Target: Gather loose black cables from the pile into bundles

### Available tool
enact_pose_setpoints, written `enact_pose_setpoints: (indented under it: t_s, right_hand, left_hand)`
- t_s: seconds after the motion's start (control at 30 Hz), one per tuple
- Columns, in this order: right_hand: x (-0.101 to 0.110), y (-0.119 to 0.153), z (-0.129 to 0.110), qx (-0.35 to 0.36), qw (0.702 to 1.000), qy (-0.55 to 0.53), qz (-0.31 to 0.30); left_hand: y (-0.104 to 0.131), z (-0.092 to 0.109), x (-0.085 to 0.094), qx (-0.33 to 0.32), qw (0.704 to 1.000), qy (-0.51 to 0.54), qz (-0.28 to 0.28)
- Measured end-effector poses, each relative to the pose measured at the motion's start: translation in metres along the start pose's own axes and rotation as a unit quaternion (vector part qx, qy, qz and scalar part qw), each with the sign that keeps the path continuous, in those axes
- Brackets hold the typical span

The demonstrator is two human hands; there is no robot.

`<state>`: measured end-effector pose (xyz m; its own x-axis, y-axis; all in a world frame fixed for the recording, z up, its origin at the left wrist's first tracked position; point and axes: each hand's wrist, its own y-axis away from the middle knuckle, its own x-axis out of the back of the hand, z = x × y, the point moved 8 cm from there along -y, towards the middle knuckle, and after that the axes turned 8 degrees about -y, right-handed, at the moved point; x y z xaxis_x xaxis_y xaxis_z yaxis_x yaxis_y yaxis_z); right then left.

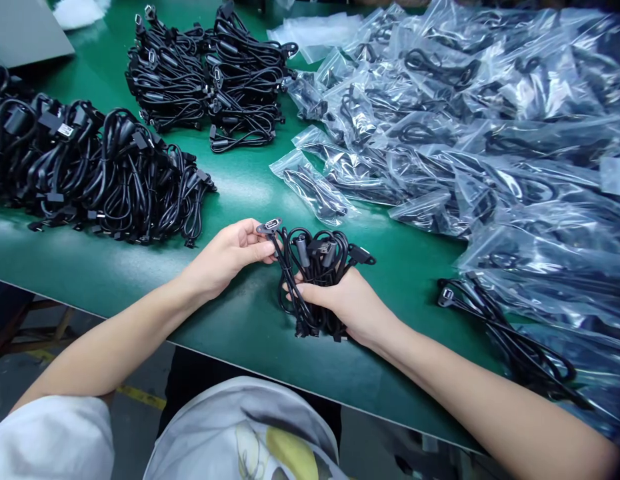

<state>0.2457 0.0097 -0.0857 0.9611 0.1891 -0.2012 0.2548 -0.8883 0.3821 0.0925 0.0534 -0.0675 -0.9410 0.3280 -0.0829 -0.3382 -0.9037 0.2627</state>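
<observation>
My right hand (343,297) is wrapped round a bunch of coiled black cables (317,257), held just above the green table near its front edge. Connector ends stick up from the top of the bunch, and more plugs hang below my fingers. At the bunch's left side my left hand (245,247) pinches a cable connector (270,226), a flat black piece with a metal-rimmed port and ear-like tabs. My left thumb and fingertips are closed on it. Some of the right fingers are hidden behind the cables.
A long row of bundled cables (90,167) lies at the left. Two stacks of cables (210,80) sit at the back. Many clear bags with cables (440,133) cover the right side. Loose black cables (505,327) lie at the front right. A grey box (27,30) stands back left.
</observation>
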Motion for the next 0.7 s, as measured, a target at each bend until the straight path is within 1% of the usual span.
enact_pose_setpoints:
  t_s: [0.1,0.17,0.27,0.3,0.33,0.37,0.43,0.47,0.5,0.57,0.63,0.7]
  right_hand:
    - [0.001,0.000,0.001,-0.001,1.000,-0.004,0.002]
    - [0.001,0.001,0.003,-0.006,1.000,-0.015,0.011]
    - [0.005,0.001,0.004,-0.004,0.995,-0.081,0.051]
    - [0.007,0.002,0.003,0.003,0.992,-0.108,0.067]
    - [0.009,0.002,0.002,0.011,0.988,-0.133,0.082]
    - [0.011,0.002,0.001,0.017,0.983,-0.155,0.094]
    - [0.014,0.001,-0.001,0.025,0.977,-0.185,0.104]
    - [0.015,0.000,-0.003,0.027,0.974,-0.198,0.102]
    - [0.015,-0.001,-0.004,0.031,0.972,-0.212,0.095]
    - [0.017,-0.003,-0.007,0.043,0.969,-0.229,0.081]
    - [0.019,-0.004,-0.009,0.057,0.966,-0.243,0.073]
    - [0.020,-0.006,-0.010,0.067,0.963,-0.254,0.066]
  left_hand:
    - [-0.001,0.000,-0.003,0.004,1.000,0.006,-0.015]
    - [0.000,0.000,-0.004,0.006,1.000,0.005,-0.014]
    - [0.003,0.002,-0.004,-0.003,0.999,-0.034,0.012]
    - [0.005,0.002,-0.007,-0.005,0.998,-0.060,0.005]
    - [0.007,0.002,-0.012,-0.002,0.996,-0.091,-0.021]
    - [0.009,0.000,-0.019,0.004,0.990,-0.124,-0.062]
    - [0.016,-0.006,-0.034,0.018,0.969,-0.192,-0.153]
    - [0.019,-0.008,-0.038,0.025,0.958,-0.223,-0.181]
    - [0.021,-0.011,-0.039,0.028,0.949,-0.249,-0.190]
    - [0.022,-0.014,-0.038,0.035,0.943,-0.279,-0.178]
    - [0.022,-0.018,-0.039,0.048,0.948,-0.263,-0.173]
    - [0.023,-0.022,-0.043,0.064,0.956,-0.223,-0.180]
